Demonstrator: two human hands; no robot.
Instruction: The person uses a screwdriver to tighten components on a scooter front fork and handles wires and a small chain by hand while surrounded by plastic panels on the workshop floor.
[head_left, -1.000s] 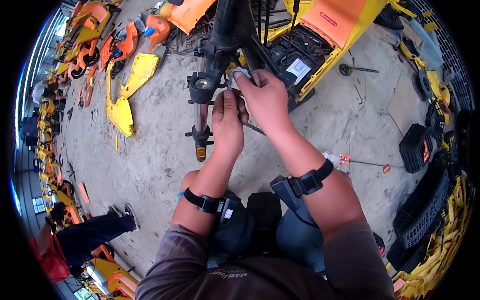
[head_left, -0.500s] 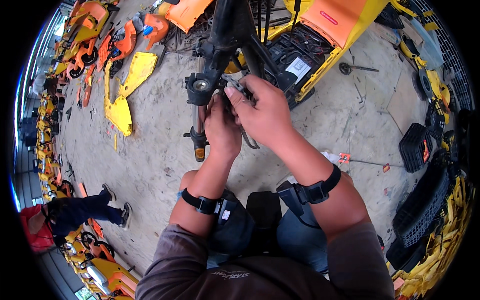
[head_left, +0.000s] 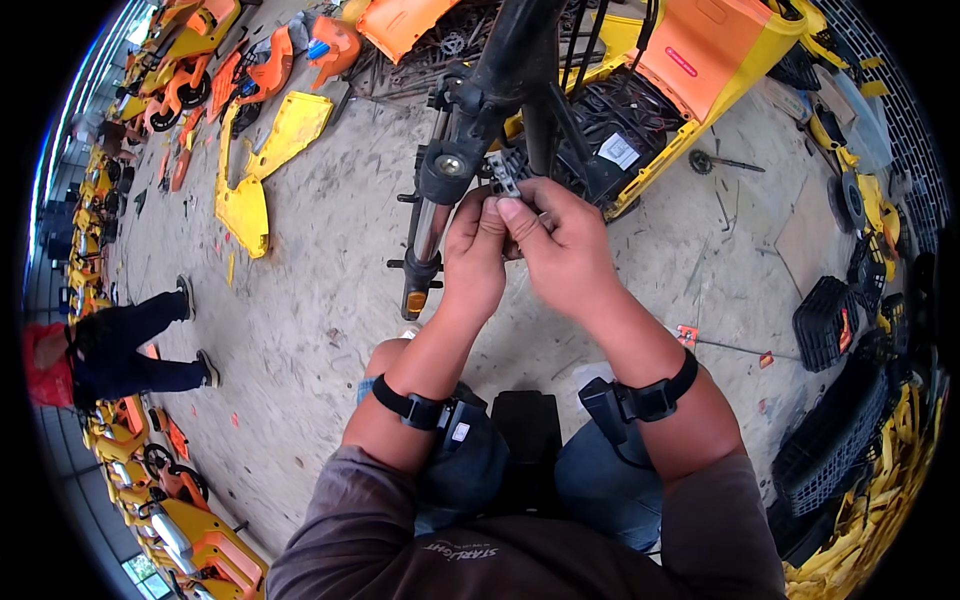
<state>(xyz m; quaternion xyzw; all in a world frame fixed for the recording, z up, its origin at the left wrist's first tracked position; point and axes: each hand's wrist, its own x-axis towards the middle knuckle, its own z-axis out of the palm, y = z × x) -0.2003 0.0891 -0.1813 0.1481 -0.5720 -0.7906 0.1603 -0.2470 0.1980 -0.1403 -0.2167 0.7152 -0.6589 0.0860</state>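
Observation:
Both my hands come together just right of a black front fork, close to its round bolt cap. Between the fingertips is a small silver-grey metal part, its jagged upper end sticking out past the thumbs; its exact kind is not clear. My left hand pinches it from the left, thumb pointing up. My right hand grips it from the right, with the thumb laid over its lower end. The fingers behind the part are hidden. A thick black frame tube rises above the hands and joins the fork.
Beyond the hands lies a yellow-and-orange body with an open bay of dark parts. A yellow panel is on the concrete floor at left. Black baskets lie at right. At far left, a person in red stands near rows of yellow vehicles.
My hands have turned the metal part upright and drawn their thumbs together on it. A dark chain-like strip hanging below them is out of sight. The fork appears farther right; the person's legs moved left.

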